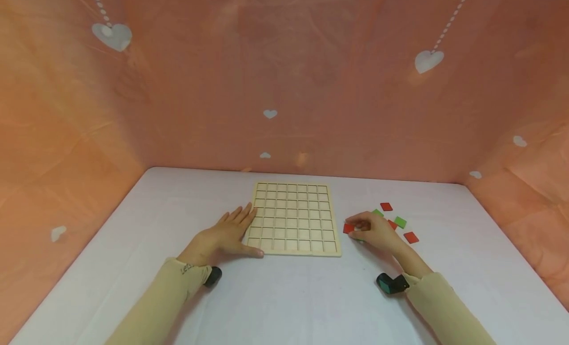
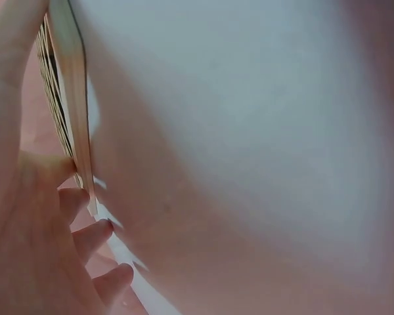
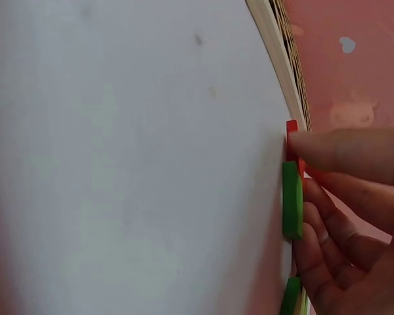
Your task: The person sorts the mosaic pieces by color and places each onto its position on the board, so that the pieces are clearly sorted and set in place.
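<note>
A light wooden board (image 1: 291,218) with a grid of square cells lies flat on the white table. My left hand (image 1: 228,235) rests along its left side, fingers spread and thumb at the near left corner. In the left wrist view the fingertips (image 2: 95,237) lie along the board's edge (image 2: 79,98). Just right of the board, my right hand (image 1: 373,230) pinches a red square tile (image 1: 348,228) between thumb and fingers. A green tile (image 3: 292,202) stands out beneath that hand in the right wrist view, close by the red tile (image 3: 291,128).
Loose tiles lie beyond and right of my right hand: a red tile (image 1: 386,206) at the back, a green tile (image 1: 400,222), another red tile (image 1: 411,237), and others partly hidden by the hand. A peach cloth (image 1: 311,88) with pale hearts walls the white table (image 1: 284,300).
</note>
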{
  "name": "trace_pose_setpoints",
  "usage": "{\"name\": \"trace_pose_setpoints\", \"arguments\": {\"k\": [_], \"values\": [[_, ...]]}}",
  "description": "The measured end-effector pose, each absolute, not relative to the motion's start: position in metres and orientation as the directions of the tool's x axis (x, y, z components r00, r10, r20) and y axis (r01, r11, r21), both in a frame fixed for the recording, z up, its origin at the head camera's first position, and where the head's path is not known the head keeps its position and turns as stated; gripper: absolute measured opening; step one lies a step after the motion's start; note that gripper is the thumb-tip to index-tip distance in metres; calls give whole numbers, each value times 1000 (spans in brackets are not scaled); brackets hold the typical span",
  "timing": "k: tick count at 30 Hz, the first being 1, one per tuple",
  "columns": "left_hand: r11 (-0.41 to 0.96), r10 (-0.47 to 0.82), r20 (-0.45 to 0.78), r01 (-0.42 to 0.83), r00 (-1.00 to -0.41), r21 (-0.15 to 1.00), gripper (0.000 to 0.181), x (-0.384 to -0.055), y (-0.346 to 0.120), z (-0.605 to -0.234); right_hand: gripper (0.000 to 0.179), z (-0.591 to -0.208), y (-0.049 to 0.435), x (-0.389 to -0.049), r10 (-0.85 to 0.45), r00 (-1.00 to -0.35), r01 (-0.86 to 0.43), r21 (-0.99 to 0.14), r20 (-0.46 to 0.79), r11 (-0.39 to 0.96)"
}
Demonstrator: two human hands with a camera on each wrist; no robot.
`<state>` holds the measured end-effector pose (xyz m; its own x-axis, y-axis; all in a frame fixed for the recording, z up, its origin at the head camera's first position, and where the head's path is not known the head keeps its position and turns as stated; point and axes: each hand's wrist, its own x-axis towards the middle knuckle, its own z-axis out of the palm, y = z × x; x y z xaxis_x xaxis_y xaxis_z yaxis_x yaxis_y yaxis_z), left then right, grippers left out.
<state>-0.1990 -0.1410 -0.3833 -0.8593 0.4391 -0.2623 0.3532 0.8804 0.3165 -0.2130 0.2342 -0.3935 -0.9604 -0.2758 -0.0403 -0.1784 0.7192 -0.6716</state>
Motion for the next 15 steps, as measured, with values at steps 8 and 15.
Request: {"name": "trace_pose_setpoints", "arguments": {"k": [8, 15], "values": [[880, 440, -279, 346, -854, 326, 117, -200, -142, -382, 32, -392, 235, -211, -287, -957, -191, -659, -39, 727], [882, 434, -284, 338, -855, 328, 116, -198, -142, -380, 31, -392, 235, -213, -281, -958, -175, -669, -52, 723]]}}
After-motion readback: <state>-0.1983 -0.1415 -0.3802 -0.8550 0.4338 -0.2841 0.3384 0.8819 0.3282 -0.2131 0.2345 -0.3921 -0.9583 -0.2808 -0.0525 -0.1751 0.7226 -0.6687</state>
